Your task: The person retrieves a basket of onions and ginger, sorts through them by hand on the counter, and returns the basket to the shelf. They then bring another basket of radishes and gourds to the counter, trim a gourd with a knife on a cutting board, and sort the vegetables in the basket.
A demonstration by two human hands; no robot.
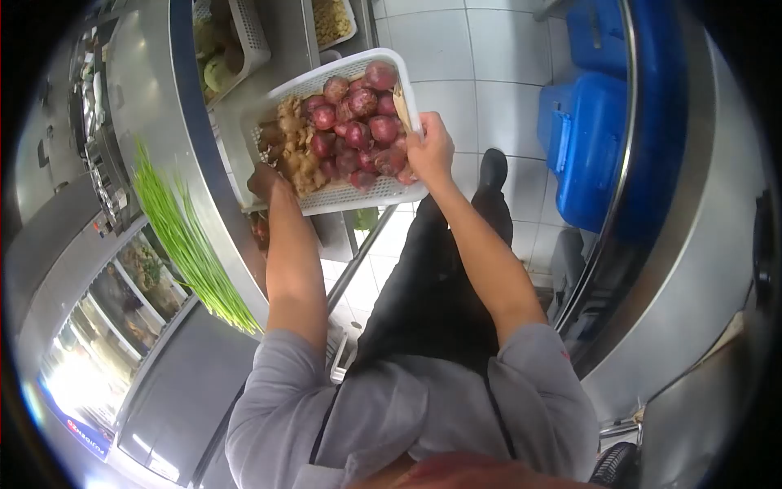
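Observation:
I hold a white perforated basket [334, 196] out in front of me, above the edge of a steel counter [155, 90]. It is filled with red onions [358, 122] on its right side and ginger roots [297, 151] on its left. My left hand [262, 181] grips the basket's near left corner. My right hand [430, 151] is closed over its right rim, next to a pale strip that pokes out among the onions. Both arms are stretched forward, in grey sleeves.
A bunch of long green onions [191, 244] lies on the counter to the left. Another white basket with vegetables [232, 45] and a tray of yellow food [332, 18] sit farther back. Blue lidded bins [582, 147] stand to the right on the tiled floor [489, 73]. A glass-fronted cooler [122, 301] is at the lower left.

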